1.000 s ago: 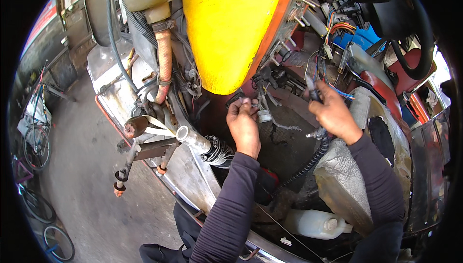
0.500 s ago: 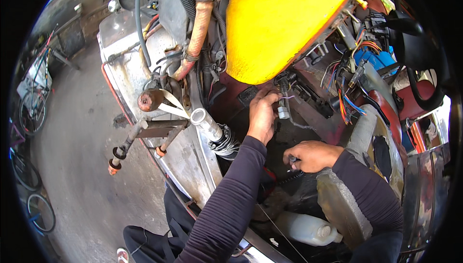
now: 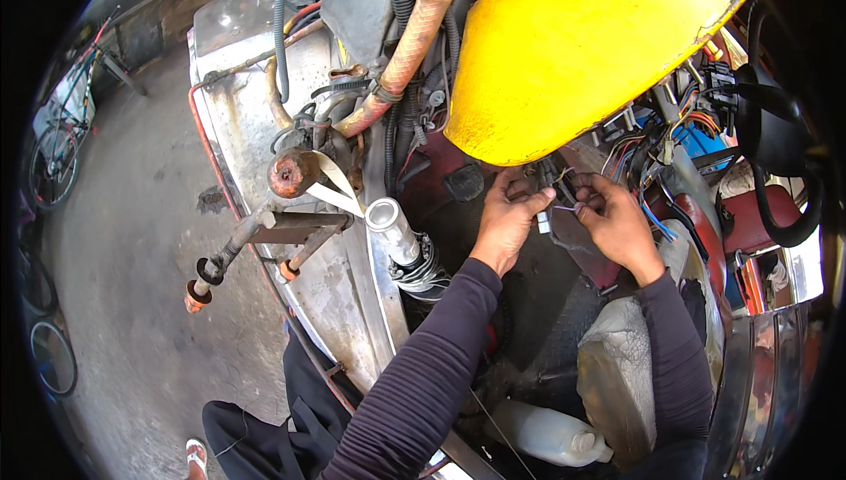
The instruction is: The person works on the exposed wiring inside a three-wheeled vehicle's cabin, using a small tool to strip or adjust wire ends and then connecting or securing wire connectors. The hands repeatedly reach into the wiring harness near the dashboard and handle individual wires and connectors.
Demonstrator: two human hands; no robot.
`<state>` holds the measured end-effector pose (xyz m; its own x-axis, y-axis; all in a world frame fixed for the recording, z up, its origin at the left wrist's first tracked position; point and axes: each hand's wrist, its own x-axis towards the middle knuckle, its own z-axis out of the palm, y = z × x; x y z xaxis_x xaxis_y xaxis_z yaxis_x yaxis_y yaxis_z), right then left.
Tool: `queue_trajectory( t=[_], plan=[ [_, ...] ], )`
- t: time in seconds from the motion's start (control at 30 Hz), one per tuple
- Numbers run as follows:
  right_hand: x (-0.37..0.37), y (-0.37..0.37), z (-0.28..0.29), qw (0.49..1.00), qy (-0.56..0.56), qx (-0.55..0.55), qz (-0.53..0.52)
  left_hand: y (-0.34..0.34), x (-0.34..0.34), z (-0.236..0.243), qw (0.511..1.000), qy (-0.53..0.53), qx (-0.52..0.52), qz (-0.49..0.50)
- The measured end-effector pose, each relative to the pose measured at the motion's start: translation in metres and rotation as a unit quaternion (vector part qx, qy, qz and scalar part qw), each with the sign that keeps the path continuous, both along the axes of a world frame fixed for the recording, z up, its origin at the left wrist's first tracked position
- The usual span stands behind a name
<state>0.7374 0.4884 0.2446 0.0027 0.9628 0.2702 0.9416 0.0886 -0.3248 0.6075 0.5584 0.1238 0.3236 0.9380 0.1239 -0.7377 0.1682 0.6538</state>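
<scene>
Under the lower tip of the yellow panel, my left hand [image 3: 509,223] is closed on a bundle of dark wires with a white plastic connector [image 3: 544,222] just below the thumb. A short purple wire [image 3: 564,208] runs from beside the connector to my right hand [image 3: 619,226], whose thumb and forefinger pinch its end. Both hands are close together, fingertips a little apart. The yellow panel [image 3: 582,57] overhangs them. Whether my right hand holds a tool as well is hidden by its fingers.
Loose coloured wires [image 3: 656,216] hang at the right near a black steering wheel [image 3: 775,216]. A worn seat cushion [image 3: 621,343] and a whitish plastic jug [image 3: 555,434] lie below. To the left stand a metal tube [image 3: 392,229] and a rusty bracket [image 3: 295,229]. A patched hose [image 3: 410,48] runs above.
My right hand has moved up from near the seat cushion to the purple wire beside my left hand. The dark tool it held no longer shows. The whole view has shifted slightly.
</scene>
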Motion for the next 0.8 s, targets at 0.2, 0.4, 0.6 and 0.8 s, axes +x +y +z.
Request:
queue_trajectory(
  t=[0.2, 0.4, 0.6, 0.8],
  plan=[
    [0.019, 0.025, -0.014, 0.947, 0.287, -0.145, 0.021, 0.0, -0.004, 0.004, 0.999, -0.003, -0.017, -0.03],
    [0.041, 0.035, -0.018, 0.986, 0.16, -0.054, 0.005, 0.003, -0.004, 0.014, 0.999, 0.018, -0.03, -0.009],
    [0.041, 0.033, -0.019, 0.994, 0.103, -0.028, 0.011, 0.023, 0.009, 0.004, 0.996, 0.036, -0.039, 0.073],
    [0.041, 0.063, -0.002, 0.971, 0.233, -0.039, 0.028, 0.032, 0.02, -0.001, 0.976, 0.042, -0.003, 0.215]
  ],
)
